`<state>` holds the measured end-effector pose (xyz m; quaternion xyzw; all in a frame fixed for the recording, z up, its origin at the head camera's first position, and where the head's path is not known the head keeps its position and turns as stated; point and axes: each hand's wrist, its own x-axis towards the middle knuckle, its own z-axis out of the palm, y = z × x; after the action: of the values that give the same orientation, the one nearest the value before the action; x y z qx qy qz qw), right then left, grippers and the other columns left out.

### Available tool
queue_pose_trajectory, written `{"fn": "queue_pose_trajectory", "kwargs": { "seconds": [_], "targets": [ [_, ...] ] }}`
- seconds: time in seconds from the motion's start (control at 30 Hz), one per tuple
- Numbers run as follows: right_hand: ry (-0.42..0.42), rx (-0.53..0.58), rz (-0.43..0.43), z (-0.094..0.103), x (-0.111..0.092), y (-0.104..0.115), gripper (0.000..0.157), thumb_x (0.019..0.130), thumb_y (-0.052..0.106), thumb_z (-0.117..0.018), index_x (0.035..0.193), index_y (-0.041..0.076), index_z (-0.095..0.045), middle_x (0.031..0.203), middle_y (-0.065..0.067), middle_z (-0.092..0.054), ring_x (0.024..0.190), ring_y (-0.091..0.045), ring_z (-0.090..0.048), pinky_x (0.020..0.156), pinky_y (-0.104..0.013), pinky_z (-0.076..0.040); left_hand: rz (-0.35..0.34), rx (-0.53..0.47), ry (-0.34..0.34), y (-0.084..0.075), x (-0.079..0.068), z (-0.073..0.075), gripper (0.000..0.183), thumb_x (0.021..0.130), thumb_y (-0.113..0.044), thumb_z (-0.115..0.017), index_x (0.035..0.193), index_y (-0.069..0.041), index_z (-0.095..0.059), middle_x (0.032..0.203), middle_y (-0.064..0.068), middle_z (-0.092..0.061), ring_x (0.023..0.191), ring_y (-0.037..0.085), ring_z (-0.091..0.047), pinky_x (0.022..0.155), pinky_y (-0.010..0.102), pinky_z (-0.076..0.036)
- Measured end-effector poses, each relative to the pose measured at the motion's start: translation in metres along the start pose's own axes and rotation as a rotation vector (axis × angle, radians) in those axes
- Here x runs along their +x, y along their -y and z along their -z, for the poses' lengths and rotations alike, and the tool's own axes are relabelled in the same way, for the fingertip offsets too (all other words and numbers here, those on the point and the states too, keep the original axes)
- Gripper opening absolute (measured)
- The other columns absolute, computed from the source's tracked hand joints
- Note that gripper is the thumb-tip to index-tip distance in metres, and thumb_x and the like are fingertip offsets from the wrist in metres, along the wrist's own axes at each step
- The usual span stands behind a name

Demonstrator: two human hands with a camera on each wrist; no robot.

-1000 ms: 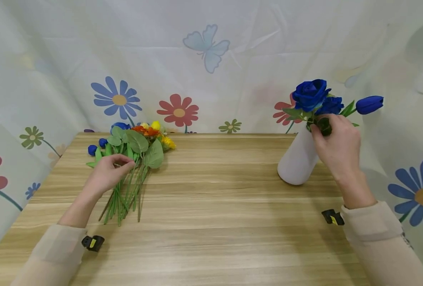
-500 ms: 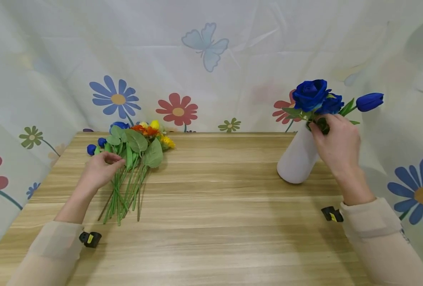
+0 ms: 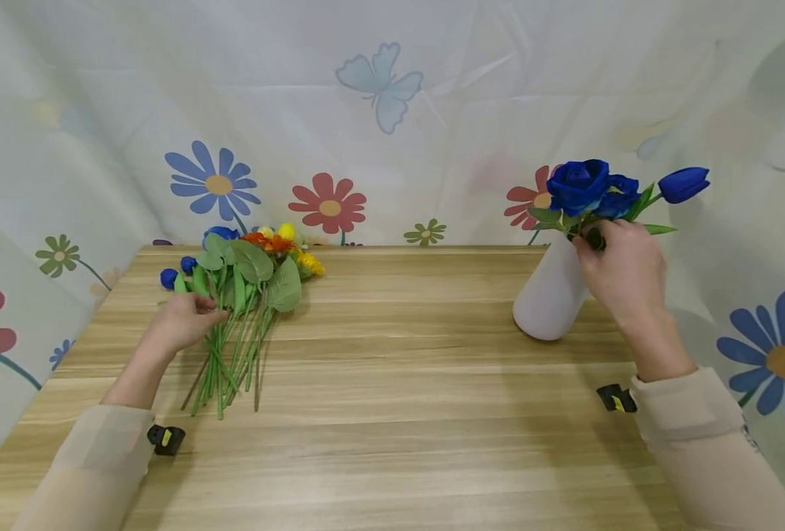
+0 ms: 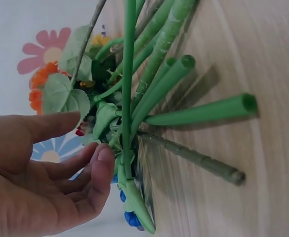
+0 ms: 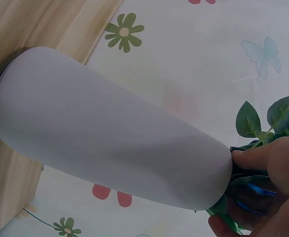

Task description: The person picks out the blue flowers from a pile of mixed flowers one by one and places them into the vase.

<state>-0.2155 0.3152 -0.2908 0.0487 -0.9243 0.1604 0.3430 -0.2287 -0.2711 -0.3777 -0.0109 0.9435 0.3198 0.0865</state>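
Note:
At the right of the head view a white vase (image 3: 550, 295) stands on the table. My right hand (image 3: 625, 276) is at its mouth, with thumb and fingers around the leafy stems of blue roses (image 3: 577, 186); exactly which stems it grips is partly hidden. A blue tulip (image 3: 683, 184) leans out to the right. On the left lies a bunch of artificial flowers (image 3: 285, 286), heads toward the back and green stems (image 4: 176, 84) toward the front. My left hand (image 3: 183, 323) hovers beside those stems. In the left wrist view its thumb and loosely bent fingers are apart, with nothing between them.
The wooden table (image 3: 392, 369) spans the space between the bunch and the vase. Behind and at both sides hangs a white curtain (image 3: 472, 88) printed with flowers and a butterfly. Each sleeve cuff carries a small black device (image 3: 166, 439).
The blue roses have sunk slightly at the vase mouth, with my right hand moving down a little. My left hand has shifted left and slightly toward the front, beside the bunch.

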Motion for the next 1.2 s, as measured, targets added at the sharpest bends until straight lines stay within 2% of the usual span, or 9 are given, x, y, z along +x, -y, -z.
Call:
{"fn": "queue_pose_trajectory", "kwargs": {
  "seconds": [0.17, 0.3, 0.5, 0.7, 0.93, 1.03, 1.13, 1.2],
  "targets": [
    [0.007, 0.025, -0.030, 0.001, -0.001, 0.003, 0.024, 0.094, 0.014, -0.072, 0.100, -0.008, -0.065, 0.097, -0.032, -0.066, 0.092, -0.053, -0.061, 0.073, -0.065, -0.045, -0.006, 0.027, 0.027, 0.004, 0.004, -0.001, 0.057, 0.105, -0.028, -0.059, 0.137, 0.018, -0.049, 0.134, 0.038, -0.052, 0.119, 0.053, -0.053, 0.090, 0.058, -0.050],
    [-0.021, 0.044, -0.027, 0.000, -0.001, 0.006, 0.031, 0.094, 0.018, -0.075, 0.106, -0.008, -0.065, 0.098, -0.031, -0.067, 0.091, -0.050, -0.062, 0.074, -0.062, -0.046, -0.015, 0.026, 0.028, 0.007, 0.007, -0.003, 0.051, 0.104, -0.024, -0.060, 0.133, 0.018, -0.052, 0.130, 0.037, -0.056, 0.116, 0.051, -0.056, 0.087, 0.055, -0.052],
    [-0.068, 0.031, 0.018, -0.002, 0.000, 0.008, 0.027, 0.093, 0.015, -0.078, 0.101, -0.008, -0.069, 0.096, -0.031, -0.068, 0.089, -0.052, -0.063, 0.073, -0.063, -0.046, -0.027, 0.025, 0.001, 0.011, 0.010, -0.006, 0.042, 0.102, -0.020, -0.064, 0.125, 0.015, -0.059, 0.121, 0.034, -0.062, 0.108, 0.049, -0.060, 0.081, 0.051, -0.054],
    [-0.056, 0.004, 0.019, -0.005, -0.003, 0.006, 0.024, 0.092, 0.013, -0.078, 0.096, -0.010, -0.071, 0.096, -0.032, -0.068, 0.089, -0.052, -0.062, 0.075, -0.064, -0.046, 0.012, 0.017, -0.018, 0.015, 0.014, -0.007, 0.045, 0.099, -0.022, -0.070, 0.124, 0.014, -0.060, 0.116, 0.031, -0.063, 0.101, 0.044, -0.063, 0.075, 0.047, -0.053],
    [-0.048, -0.015, 0.016, -0.005, -0.005, 0.004, 0.022, 0.091, 0.012, -0.076, 0.092, -0.009, -0.071, 0.094, -0.031, -0.068, 0.088, -0.051, -0.061, 0.072, -0.064, -0.045, 0.035, 0.054, -0.033, 0.017, 0.015, -0.007, 0.040, 0.097, -0.024, -0.073, 0.116, 0.010, -0.064, 0.116, 0.030, -0.063, 0.099, 0.042, -0.062, 0.076, 0.048, -0.052],
    [-0.038, -0.019, 0.011, -0.005, -0.006, 0.004, 0.022, 0.091, 0.012, -0.076, 0.093, -0.009, -0.071, 0.096, -0.031, -0.068, 0.090, -0.051, -0.061, 0.073, -0.064, -0.045, 0.029, 0.064, -0.048, 0.018, 0.015, -0.008, 0.031, 0.095, -0.022, -0.075, 0.105, 0.007, -0.067, 0.106, 0.026, -0.065, 0.089, 0.036, -0.061, 0.072, 0.046, -0.050],
    [-0.034, -0.015, 0.006, -0.005, -0.006, 0.004, 0.022, 0.092, 0.013, -0.076, 0.095, -0.008, -0.072, 0.097, -0.031, -0.068, 0.091, -0.051, -0.061, 0.074, -0.064, -0.045, 0.028, 0.061, -0.058, 0.019, 0.016, -0.009, 0.023, 0.094, -0.019, -0.075, 0.087, 0.001, -0.066, 0.084, 0.015, -0.062, 0.073, 0.027, -0.056, 0.064, 0.040, -0.046],
    [-0.032, -0.008, 0.000, -0.004, -0.007, 0.004, 0.023, 0.092, 0.013, -0.076, 0.097, -0.009, -0.071, 0.098, -0.031, -0.068, 0.091, -0.050, -0.061, 0.074, -0.064, -0.045, 0.029, 0.053, -0.057, 0.019, 0.017, -0.009, 0.027, 0.094, -0.019, -0.074, 0.075, -0.005, -0.062, 0.069, 0.006, -0.055, 0.062, 0.021, -0.049, 0.058, 0.037, -0.042]
  ]
}}
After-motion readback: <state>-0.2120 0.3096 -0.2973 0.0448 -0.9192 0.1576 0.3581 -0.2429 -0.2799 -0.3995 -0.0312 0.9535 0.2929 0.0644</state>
